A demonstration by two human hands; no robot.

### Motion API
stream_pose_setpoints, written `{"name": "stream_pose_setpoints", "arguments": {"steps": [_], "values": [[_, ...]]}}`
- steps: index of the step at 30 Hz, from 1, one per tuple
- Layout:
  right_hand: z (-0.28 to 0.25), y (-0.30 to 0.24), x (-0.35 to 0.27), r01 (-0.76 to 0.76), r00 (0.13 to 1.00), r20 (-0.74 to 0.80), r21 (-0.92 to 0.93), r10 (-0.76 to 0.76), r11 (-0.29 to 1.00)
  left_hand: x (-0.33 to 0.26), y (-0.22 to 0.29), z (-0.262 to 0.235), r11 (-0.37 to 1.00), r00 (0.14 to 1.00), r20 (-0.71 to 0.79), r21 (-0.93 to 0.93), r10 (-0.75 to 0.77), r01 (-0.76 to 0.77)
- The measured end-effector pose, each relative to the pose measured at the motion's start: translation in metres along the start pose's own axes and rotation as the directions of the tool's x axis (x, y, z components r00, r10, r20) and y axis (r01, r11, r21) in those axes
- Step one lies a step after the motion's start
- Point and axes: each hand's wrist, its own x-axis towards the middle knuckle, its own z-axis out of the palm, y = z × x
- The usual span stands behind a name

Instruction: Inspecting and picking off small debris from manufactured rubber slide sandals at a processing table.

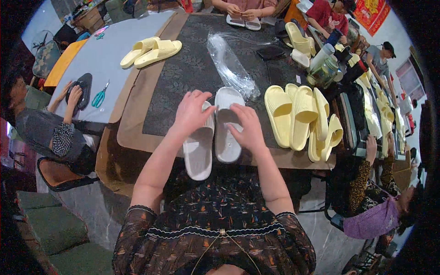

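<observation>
Two light grey slippers lie side by side in front of me, at the table's near edge. The left grey slipper point(198, 158) sits nearer to me, and its heel reaches past the edge. My left hand point(193, 112) curls over its strap and toe, partly hiding them. Beside it, the right grey slipper point(228, 149) has its toe pointing away from me. My right hand point(248, 127) grips its right side, fingers on the strap and thumb near the strap's opening. A crumpled clear plastic bag point(231, 66) lies just beyond the toes.
Several pale yellow slippers point(303, 110) stand to the right; another yellow pair point(151, 52) lies far left. Jars and bottles point(323, 68) line the right side. Teal scissors point(100, 96) rest near a person handling a dark slipper point(82, 91). Other people sit around.
</observation>
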Motion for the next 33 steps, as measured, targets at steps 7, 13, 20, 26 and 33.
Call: {"name": "stream_pose_setpoints", "arguments": {"steps": [7,13,20,26,33], "values": [[0.004,-0.016,-0.009,-0.058,0.994,-0.094,0.046,0.062,0.997,0.032,-0.029,0.066,0.957,0.944,0.218,0.211,-0.247,0.202],[-0.008,-0.013,-0.012,-0.057,0.985,-0.158,0.046,0.064,0.997,0.026,-0.025,0.065,0.934,0.954,-0.016,-0.208,-0.299,0.290],[0.020,0.000,0.039,-0.229,0.944,-0.218,0.116,0.250,0.966,0.028,-0.034,0.070,0.726,0.931,0.050,-0.611,-0.361,0.315],[0.040,0.028,0.050,-0.467,0.883,0.199,0.463,0.426,0.753,0.026,-0.027,0.062,0.763,0.938,-0.009,-0.585,-0.345,0.275],[0.055,0.038,0.043,-0.441,0.857,0.099,0.649,0.506,0.620,0.024,-0.026,0.070,0.813,0.974,0.093,-0.538,-0.205,0.223]]}}
